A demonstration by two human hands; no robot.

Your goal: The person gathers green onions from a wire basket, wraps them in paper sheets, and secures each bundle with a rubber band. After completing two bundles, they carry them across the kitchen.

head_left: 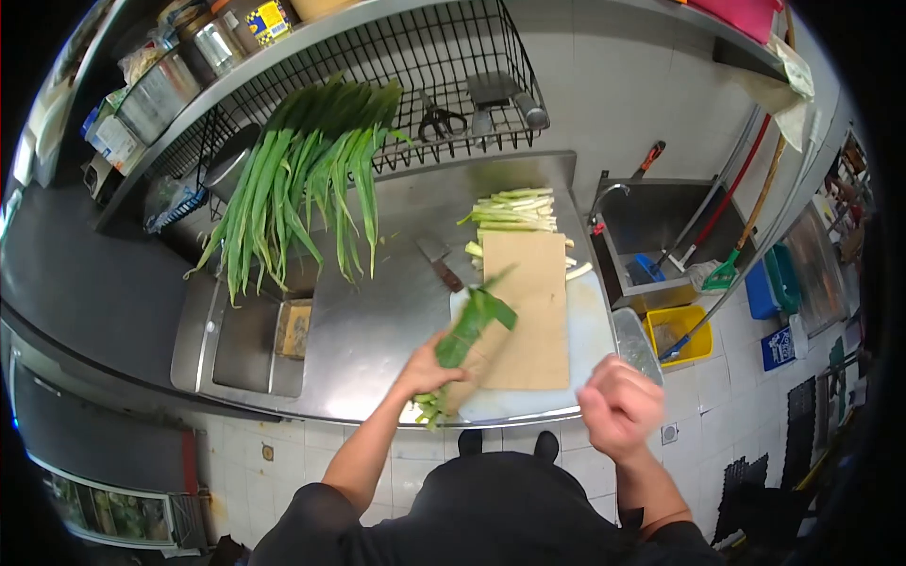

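Note:
My left hand (429, 370) is closed around a bundle of folded green leaves (461, 338), with pale cut ends (431, 410) showing below it. Brown paper (525, 311) lies on the white cutting board (587, 311), and a brown, paper-like edge also shows beside the bundle. Raised at the counter's front edge, my right hand (621, 404) forms a blurred fist. Whether anything is inside it is hidden. Pale green stalks (514, 209) are piled behind the paper. A brown-handled knife (447, 272) rests left of the board.
Long green leaves (307, 179) hang from the wire rack (377, 57) over the steel counter (363, 330). Scissors (440, 121) and a cleaver (500, 91) are in the rack. A sink (247, 344) is at left. A yellow bucket (696, 325) stands at right.

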